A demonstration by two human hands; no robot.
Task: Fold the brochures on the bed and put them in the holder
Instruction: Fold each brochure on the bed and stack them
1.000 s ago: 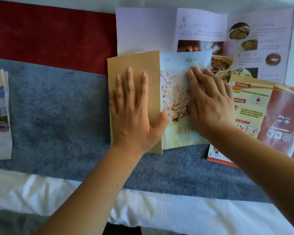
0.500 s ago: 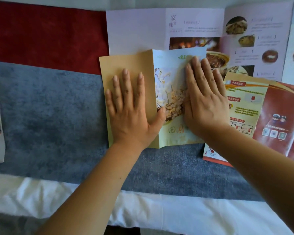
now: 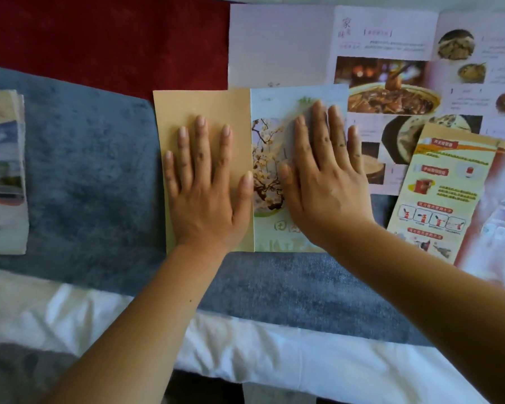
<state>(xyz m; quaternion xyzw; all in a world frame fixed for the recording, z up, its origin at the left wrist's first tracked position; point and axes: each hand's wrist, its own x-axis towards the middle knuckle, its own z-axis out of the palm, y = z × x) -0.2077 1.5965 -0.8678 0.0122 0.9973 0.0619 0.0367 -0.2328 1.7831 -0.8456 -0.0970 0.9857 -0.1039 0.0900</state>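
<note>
Where it shows nearest the camera, the white bed sheet (image 3: 303, 360) runs along the near side of the half-folded brochure (image 3: 204, 106), well apart from it. A blue-grey runner (image 3: 94, 170) lies directly under the brochure and spreads out to its left and near side. A dark red cloth (image 3: 99, 39) fills the area beyond the brochure and to its far left. Beyond the brochure and to its right, an open pale leaflet with food photos (image 3: 280, 45) lies flat, its near edge tucked under the brochure's far edge. Just right of the brochure, an open yellow-and-red leaflet (image 3: 438, 193) lies tilted and overlaps the food leaflet. The brochure itself lies flat, with a plain tan panel on its left and a pale blossom panel (image 3: 267, 158) on its right. Well to the brochure's left, a stack of folded brochures (image 3: 3, 170) rests on the runner. The left hand (image 3: 207, 193) presses palm-down on the tan panel, fingers straight and slightly spread, gripping nothing. The right hand (image 3: 324, 182) lies palm-down on the blossom panel, fingers straight and spread, its little finger at the brochure's right edge.
</note>
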